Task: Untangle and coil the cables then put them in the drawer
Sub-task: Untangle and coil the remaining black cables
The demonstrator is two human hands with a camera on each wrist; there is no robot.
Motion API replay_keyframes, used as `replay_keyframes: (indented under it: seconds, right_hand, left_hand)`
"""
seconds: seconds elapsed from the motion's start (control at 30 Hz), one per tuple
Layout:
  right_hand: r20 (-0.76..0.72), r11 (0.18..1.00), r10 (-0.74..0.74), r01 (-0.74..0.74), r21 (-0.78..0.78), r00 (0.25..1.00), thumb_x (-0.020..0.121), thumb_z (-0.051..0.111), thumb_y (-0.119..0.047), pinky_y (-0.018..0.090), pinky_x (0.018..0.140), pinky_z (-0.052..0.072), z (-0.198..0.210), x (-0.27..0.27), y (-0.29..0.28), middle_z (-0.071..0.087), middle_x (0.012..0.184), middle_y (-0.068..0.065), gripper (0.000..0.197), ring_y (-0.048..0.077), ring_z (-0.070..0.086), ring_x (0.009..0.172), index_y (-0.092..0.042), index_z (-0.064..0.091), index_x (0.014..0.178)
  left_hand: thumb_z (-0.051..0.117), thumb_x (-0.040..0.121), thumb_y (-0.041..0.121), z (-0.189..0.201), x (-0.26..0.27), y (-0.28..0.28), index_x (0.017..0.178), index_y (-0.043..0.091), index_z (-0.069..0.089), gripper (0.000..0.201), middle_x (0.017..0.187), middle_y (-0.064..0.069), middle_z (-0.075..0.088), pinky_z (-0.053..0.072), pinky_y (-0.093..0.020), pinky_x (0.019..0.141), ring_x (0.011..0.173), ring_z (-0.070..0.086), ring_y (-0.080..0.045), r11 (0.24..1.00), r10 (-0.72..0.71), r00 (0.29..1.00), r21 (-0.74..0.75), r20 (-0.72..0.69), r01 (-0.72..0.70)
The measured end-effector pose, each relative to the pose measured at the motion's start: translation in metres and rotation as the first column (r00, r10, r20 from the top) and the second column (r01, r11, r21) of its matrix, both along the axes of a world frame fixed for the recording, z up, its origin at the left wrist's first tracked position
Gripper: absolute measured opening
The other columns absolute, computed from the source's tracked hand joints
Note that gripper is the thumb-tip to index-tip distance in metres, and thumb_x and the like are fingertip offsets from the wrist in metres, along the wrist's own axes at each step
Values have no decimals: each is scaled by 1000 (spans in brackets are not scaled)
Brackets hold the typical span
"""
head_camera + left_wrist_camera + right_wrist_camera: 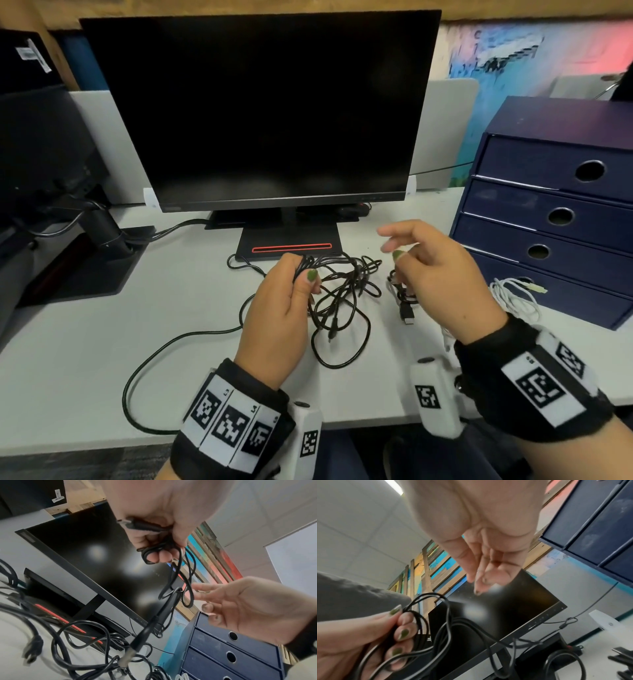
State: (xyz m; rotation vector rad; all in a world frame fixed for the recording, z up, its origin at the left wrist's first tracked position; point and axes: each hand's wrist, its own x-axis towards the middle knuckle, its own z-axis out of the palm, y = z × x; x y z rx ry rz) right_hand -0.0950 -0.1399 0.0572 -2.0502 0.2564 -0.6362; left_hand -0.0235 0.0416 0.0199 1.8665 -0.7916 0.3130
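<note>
A tangle of thin black cables (342,301) lies on the white desk (102,359) in front of the monitor. My left hand (301,274) grips several loops of it and lifts them off the desk; a plug (137,524) shows inside the fist (163,540). My right hand (397,243) hovers just right of the lifted loops (185,582) with fingers spread, holding nothing. A second black cable with a USB plug (406,308) lies below the right hand. A white cable (513,294) rests against the navy drawer unit (548,192), whose drawers are all closed.
A dark monitor (253,109) on a stand with a red stripe (291,246) fills the back of the desk. One long black cable (154,359) loops to the desk's front edge. Another monitor arm and cables (102,229) stand at the left.
</note>
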Motion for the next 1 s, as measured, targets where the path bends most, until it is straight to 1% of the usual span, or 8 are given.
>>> replay_keyframes:
  seconds: [0.1,0.2,0.3,0.4,0.53,0.67,0.87,1.0]
  right_hand:
    - [-148,978,159,-177,-114,976,92,55,-6,10,67,43,0,1,0,62,108,-23,46,1,61,77,-42,57,120]
    - [-227,946,199,-248,-210,953,88,66,-17,3,67,39,-8,2,6,61,99,-20,35,-5,54,81,-39,63,115]
    - [-262,942,208,-265,-208,942,87,67,-24,3,65,37,-14,4,12,62,81,-17,13,-6,52,72,-32,70,97]
    - [-228,960,212,-246,-135,950,88,66,-25,4,58,38,-16,4,12,59,60,-28,10,-10,52,59,-31,68,80]
    - [-58,974,168,-156,165,984,91,61,-16,10,48,39,-17,3,7,67,67,1,13,7,50,50,-14,73,86]
    - [21,839,141,-130,529,990,94,52,-8,26,55,48,-21,4,0,69,69,7,19,16,54,48,-7,70,89]
    - [50,602,-148,50,797,988,98,42,-5,21,46,50,-25,5,-30,63,67,8,17,13,57,41,-5,57,89]
    - [-12,723,-91,74,687,996,97,47,-6,22,47,49,-28,5,-37,66,62,6,16,14,60,44,-5,62,102]
  left_hand:
    - [36,95,32,0,2,1,80,22,51,24,73,10,57,44,-21,65,71,54,-11,999,-15,998,-53,-56,12]
    - [37,95,32,1,3,3,81,22,52,23,75,12,58,47,-25,67,71,55,-10,996,-27,995,-85,-93,19]
    - [36,96,27,4,5,6,80,21,52,23,75,12,58,44,-20,64,68,53,-7,994,-25,997,-111,-75,17]
    - [37,94,28,8,8,9,79,23,53,23,73,10,58,46,-25,68,66,53,-8,985,-31,992,-174,-120,10]
    - [37,94,29,10,16,15,80,23,55,24,74,11,62,49,-27,74,72,59,-9,974,-23,989,-227,-146,-11]
    - [37,94,28,11,22,19,79,22,54,24,72,11,61,46,-17,70,70,57,-7,965,-7,992,-261,-124,-26]
    - [37,103,18,19,39,42,77,25,49,30,70,14,56,43,-15,69,66,52,-6,903,145,979,-384,-145,-190]
    - [37,103,17,20,42,47,77,26,50,30,69,15,57,44,-21,71,67,53,-8,921,164,980,-339,-114,-194]
